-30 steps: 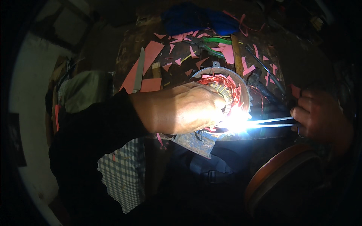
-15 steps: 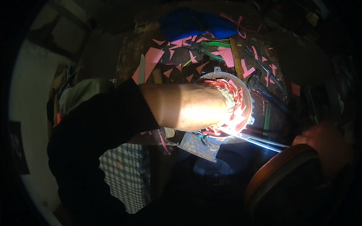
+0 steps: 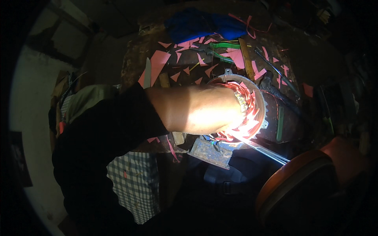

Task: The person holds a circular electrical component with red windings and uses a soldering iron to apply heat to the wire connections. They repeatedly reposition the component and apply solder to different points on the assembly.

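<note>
My left forearm crosses the middle, and my left hand (image 3: 226,112) reaches into the round metal motor housing (image 3: 263,100). The fingers are hidden inside it. Red copper windings (image 3: 249,94) tied with pale lacing ring the opening around the hand. Strips of pink insulating paper (image 3: 248,126) stick up at the near right of the windings, glaring under a bright light. From the lower right, long metal scissors (image 3: 267,151) point into these strips, their shanks nearly together. My right hand (image 3: 343,157), dim and partly covered by an orange-rimmed round object (image 3: 293,179), holds their far end.
Pink paper scraps (image 3: 159,65) lie over the dark bench, with a knife blade (image 3: 147,72), green-handled pliers (image 3: 224,45) and a wooden stick (image 3: 247,59) among them. Behind is a blue cloth (image 3: 204,25). A hammer-like tool (image 3: 281,94) lies right of the housing; a metal terminal box (image 3: 210,151) juts toward me.
The shanks of the scissors have come closer together, and my right hand has dropped slightly, more hidden behind the orange-rimmed object. My left hand stays inside the housing.
</note>
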`<control>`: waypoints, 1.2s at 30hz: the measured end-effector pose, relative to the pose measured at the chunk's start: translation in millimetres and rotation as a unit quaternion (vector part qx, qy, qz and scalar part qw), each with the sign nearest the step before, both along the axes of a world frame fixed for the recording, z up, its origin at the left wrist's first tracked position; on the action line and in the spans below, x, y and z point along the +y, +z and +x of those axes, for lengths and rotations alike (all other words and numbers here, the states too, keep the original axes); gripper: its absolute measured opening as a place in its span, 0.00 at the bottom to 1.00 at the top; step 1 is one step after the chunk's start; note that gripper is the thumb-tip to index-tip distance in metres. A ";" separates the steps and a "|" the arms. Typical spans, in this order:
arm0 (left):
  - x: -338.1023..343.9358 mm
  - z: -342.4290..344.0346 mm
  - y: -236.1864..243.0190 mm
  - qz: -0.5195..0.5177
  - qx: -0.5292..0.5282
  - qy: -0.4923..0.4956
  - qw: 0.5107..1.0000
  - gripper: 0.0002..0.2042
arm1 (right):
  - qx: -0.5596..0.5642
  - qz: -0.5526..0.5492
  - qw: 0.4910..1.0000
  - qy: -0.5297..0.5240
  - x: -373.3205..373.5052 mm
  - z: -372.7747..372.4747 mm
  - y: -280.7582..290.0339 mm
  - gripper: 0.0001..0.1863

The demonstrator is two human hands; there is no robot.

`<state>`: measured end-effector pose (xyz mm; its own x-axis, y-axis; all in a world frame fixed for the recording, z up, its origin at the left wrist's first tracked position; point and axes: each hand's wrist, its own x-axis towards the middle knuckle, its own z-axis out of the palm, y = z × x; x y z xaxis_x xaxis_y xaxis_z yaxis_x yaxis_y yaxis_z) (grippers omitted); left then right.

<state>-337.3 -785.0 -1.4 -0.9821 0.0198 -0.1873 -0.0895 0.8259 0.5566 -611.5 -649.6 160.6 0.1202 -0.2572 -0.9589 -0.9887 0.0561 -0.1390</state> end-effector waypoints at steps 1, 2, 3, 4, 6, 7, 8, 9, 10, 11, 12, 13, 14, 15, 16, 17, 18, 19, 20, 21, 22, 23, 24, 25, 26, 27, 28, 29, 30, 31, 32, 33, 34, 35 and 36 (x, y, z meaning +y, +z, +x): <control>-1.3 -0.9 0.9 0.013 -0.027 0.005 1.000 0.08 | -0.009 -0.004 1.000 -0.002 0.1 0.4 1.6 0.25; -2.1 -1.3 1.5 0.026 -0.054 0.010 0.998 0.08 | -0.019 -0.008 1.000 -0.004 -0.1 1.0 3.1 0.25; -2.1 -0.5 1.9 0.021 -0.043 0.009 0.999 0.08 | -0.028 -0.012 1.000 -0.006 0.0 2.4 4.1 0.26; -1.5 0.6 1.8 0.017 -0.033 0.008 0.999 0.09 | -0.026 -0.015 0.999 -0.016 -0.1 4.2 5.1 0.26; 0.4 3.3 0.5 0.019 0.010 0.010 1.000 0.10 | -0.024 -0.021 0.999 -0.037 -1.6 8.8 5.5 0.27; 2.2 4.1 -1.1 0.026 0.043 0.014 0.999 0.11 | -0.017 -0.015 0.999 -0.047 -3.7 11.0 5.7 0.28; 3.8 5.3 -2.5 0.023 0.052 0.022 0.998 0.11 | -0.010 -0.008 0.998 -0.057 -5.8 13.4 5.5 0.29; 4.7 5.4 -4.0 0.019 0.067 0.019 0.997 0.11 | -0.003 -0.001 0.998 -0.067 -8.6 15.5 5.6 0.29; 5.3 5.0 -5.4 0.005 0.057 0.020 0.998 0.12 | -0.006 0.006 0.999 -0.046 -12.7 16.7 5.8 0.29; 5.3 4.9 -6.1 -0.010 0.047 0.020 0.999 0.12 | -0.009 0.014 1.000 -0.024 -18.0 17.7 6.6 0.29; 5.1 4.5 -6.9 -0.004 0.049 0.023 0.999 0.11 | -0.011 0.020 1.000 -0.003 -21.3 19.3 7.8 0.29; 4.8 4.1 -7.2 0.002 0.051 0.024 0.998 0.10 | -0.018 0.006 1.000 0.011 -21.9 22.1 8.3 0.29; 4.4 3.6 -7.6 0.012 0.080 0.020 0.996 0.09 | -0.024 -0.008 0.999 0.024 -22.3 25.2 9.1 0.29; 4.2 3.1 -7.9 0.012 0.065 0.024 0.998 0.08 | -0.030 -0.021 0.999 0.037 -22.4 28.2 10.3 0.29; 4.0 2.6 -8.2 0.017 0.075 0.023 0.997 0.08 | 0.001 -0.006 1.000 0.017 -24.2 30.3 12.8 0.30; 4.3 2.1 -8.6 0.022 0.085 0.022 0.996 0.08 | 0.032 0.008 0.999 -0.003 -27.6 31.2 16.2 0.30; 4.9 1.5 -9.2 0.021 0.099 0.026 0.995 0.08 | 0.063 0.023 0.997 -0.023 -30.5 32.1 18.5 0.31; 5.7 0.7 -10.0 0.020 0.113 0.030 0.993 0.08 | 0.047 0.023 0.998 -0.021 -32.2 32.7 19.4 0.32; 6.1 0.6 -10.5 0.010 0.104 0.036 0.994 0.08 | 0.032 0.023 0.999 -0.019 -33.4 32.6 19.7 0.33; 6.1 0.8 -10.6 0.010 0.102 0.037 0.994 0.08 | 0.016 0.023 0.999 -0.017 -34.0 31.8 19.9 0.34; 5.9 1.4 -10.3 0.001 0.075 0.039 0.996 0.08 | 0.019 0.015 1.000 0.005 -33.3 30.3 19.5 0.35; 5.3 2.4 -9.4 -0.007 0.049 0.041 0.998 0.09 | 0.021 0.007 0.999 0.027 -31.1 28.5 18.4 0.36; 4.2 3.4 -8.0 0.010 0.048 0.037 0.998 0.08 | 0.023 -0.001 0.999 0.049 -28.2 26.0 17.6 0.37; 2.6 4.4 -6.0 0.027 0.048 0.032 0.998 0.08 | 0.032 -0.003 0.998 0.052 -24.1 23.4 17.4 0.38; 1.2 4.4 -4.1 0.044 0.063 0.026 0.997 0.08 | 0.040 -0.004 0.998 0.054 -19.0 20.7 17.6 0.39; -0.1 4.1 -1.7 0.076 0.038 0.038 0.996 0.08 | 0.048 -0.006 0.997 0.058 -14.0 18.0 17.7 0.39; -1.1 3.6 0.9 0.106 0.027 0.049 0.993 0.08 | 0.048 -0.011 0.997 0.054 -9.6 15.6 16.6 0.39; -2.0 2.1 3.6 0.136 0.016 0.060 0.989 0.08 | 0.047 -0.016 0.997 0.050 -5.6 13.2 15.9 0.39; -3.6 0.4 6.2 0.137 0.007 0.057 0.989 0.08 | 0.047 -0.022 0.998 0.046 -2.2 11.4 15.1 0.39; -5.1 -2.2 8.6 0.137 -0.002 0.053 0.989 0.08 | 0.045 -0.028 0.996 0.067 0.1 9.7 14.1 0.38; -6.5 -4.9 10.9 0.134 -0.032 0.057 0.989 0.09 | 0.043 -0.035 0.995 0.088 2.0 8.3 13.3 0.38; -7.9 -8.5 12.5 0.133 -0.053 0.059 0.988 0.09 | 0.041 -0.042 0.992 0.108 3.8 7.2 12.4 0.37; -10.1 -10.7 14.7 0.130 -0.063 0.049 0.988 0.09 | 0.041 -0.041 0.993 0.106 6.4 6.8 12.0 0.36; -10.5 -11.5 16.4 0.131 -0.060 0.037 0.989 0.09 | 0.040 -0.039 0.993 0.104 8.6 6.3 11.8 0.36; -10.5 -13.0 17.7 0.133 -0.064 0.028 0.989 0.09 | 0.040 -0.038 0.993 0.102 9.9 5.2 11.7 0.35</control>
